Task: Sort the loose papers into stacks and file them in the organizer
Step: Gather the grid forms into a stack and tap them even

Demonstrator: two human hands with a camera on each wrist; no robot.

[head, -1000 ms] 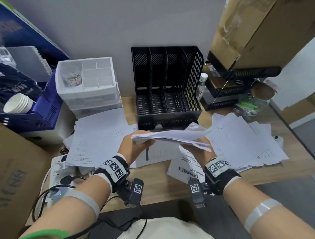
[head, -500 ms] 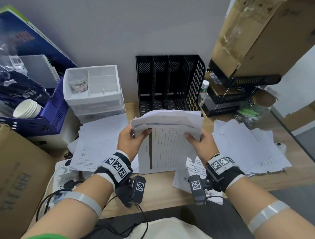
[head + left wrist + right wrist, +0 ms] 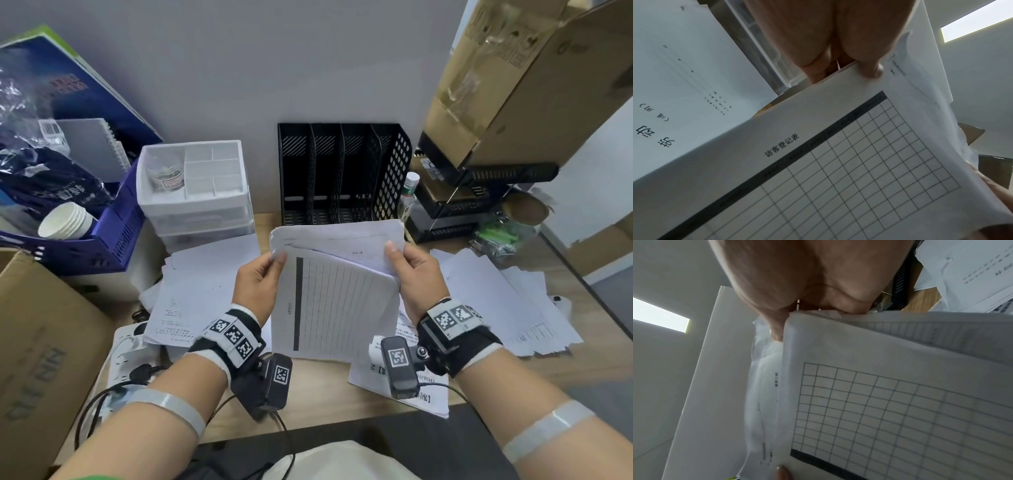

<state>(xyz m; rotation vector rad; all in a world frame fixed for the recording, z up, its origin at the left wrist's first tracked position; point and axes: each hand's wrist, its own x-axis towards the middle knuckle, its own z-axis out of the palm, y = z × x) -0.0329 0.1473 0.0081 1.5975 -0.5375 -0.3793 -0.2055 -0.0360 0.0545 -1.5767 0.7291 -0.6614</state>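
I hold a bundle of papers (image 3: 335, 298) upright over the desk; its front sheet is a ruled table with a black band. My left hand (image 3: 262, 281) pinches the bundle's upper left edge, thumb in front, and my right hand (image 3: 412, 274) pinches its upper right edge. The wrist views show the grid sheet (image 3: 849, 170) (image 3: 879, 402) close up, under each thumb. Behind the bundle, against the wall, stands the black slotted organizer (image 3: 342, 171), its slots bare. Loose papers lie on the left (image 3: 205, 284) and right (image 3: 496, 301) of the desk.
A white drawer unit (image 3: 195, 192) stands left of the organizer, a blue basket with paper cups (image 3: 68, 226) further left. A cardboard box (image 3: 41, 335) sits at near left. Black trays under a big carton (image 3: 479, 192) crowd the right. A power strip with cables (image 3: 130, 356) lies by my left wrist.
The bundle has gone from lying flat between my hands to standing upright facing me, and my hands have lifted it a little toward the organizer.
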